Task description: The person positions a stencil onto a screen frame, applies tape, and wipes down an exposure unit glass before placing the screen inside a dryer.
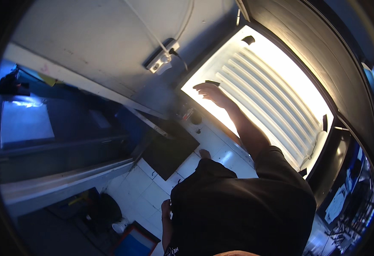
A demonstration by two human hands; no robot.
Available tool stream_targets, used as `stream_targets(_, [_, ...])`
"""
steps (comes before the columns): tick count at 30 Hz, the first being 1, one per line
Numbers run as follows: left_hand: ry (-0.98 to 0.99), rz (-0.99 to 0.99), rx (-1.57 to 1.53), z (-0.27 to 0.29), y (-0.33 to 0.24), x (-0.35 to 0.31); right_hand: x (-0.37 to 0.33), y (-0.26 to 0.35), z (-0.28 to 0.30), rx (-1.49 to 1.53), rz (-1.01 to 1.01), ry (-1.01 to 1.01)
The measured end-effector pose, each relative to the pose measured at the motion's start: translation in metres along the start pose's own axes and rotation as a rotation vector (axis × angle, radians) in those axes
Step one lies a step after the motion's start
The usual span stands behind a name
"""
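White power strip [163, 57] near the lit box [272, 98]; right hand [213, 94] over its corner, grip I cannot tell.

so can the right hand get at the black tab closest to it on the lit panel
Most likely yes: the right hand is at the lit panel, right by that black tab, with nothing visible blocking it; whether they touch is unclear.
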State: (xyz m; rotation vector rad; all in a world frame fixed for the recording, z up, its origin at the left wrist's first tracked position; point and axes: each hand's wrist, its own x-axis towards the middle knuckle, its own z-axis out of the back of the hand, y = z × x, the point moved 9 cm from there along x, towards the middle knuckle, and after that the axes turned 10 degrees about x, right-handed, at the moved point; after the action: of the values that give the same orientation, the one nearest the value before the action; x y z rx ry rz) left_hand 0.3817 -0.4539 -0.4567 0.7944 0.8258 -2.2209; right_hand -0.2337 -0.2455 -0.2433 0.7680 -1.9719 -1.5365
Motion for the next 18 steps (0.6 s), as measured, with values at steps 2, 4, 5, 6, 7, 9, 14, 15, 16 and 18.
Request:
stream_targets(2, [-0.047,0.241,-0.522,0.023,-0.022,-0.015,0.036,0.007,-0.042,0.31,-0.191,-0.028])
stream_targets(4, [-0.148,0.2,-0.642,0.007,0.014,-0.028,0.087,0.024,-0.112,0.313,-0.206,0.089])
stream_targets(5, [-0.151,0.293,-0.729,0.008,0.011,-0.027,0.118,0.048,-0.137,0.35,-0.109,0.117])
stream_targets(6, [-0.14,0.382,-0.812,0.008,0.004,-0.029,0.143,0.068,-0.155,0.385,-0.015,0.133])
stream_targets(7, [-0.148,0.364,-0.77,0.016,-0.009,-0.031,0.163,0.075,-0.157,0.336,0.044,0.062])
stream_targets(9, [-0.193,0.262,-0.703,0.004,0.005,-0.035,0.194,0.086,-0.173,0.257,0.154,-0.06])
stream_targets(14, [-0.205,0.093,0.127,-0.084,0.072,-0.06,0.199,0.061,-0.231,-0.621,0.082,-0.252])
stream_targets(15, [-0.266,0.109,-0.129,-0.095,0.085,-0.068,0.196,0.061,-0.231,-0.7,0.021,-0.253])
stream_targets(16, [-0.257,0.14,-0.241,-0.1,0.089,-0.067,0.197,0.059,-0.226,-0.795,0.034,-0.223])
stream_targets(18, [-0.214,0.202,-0.316,-0.104,0.086,-0.062,0.2,0.034,-0.207,-0.986,0.046,-0.164])
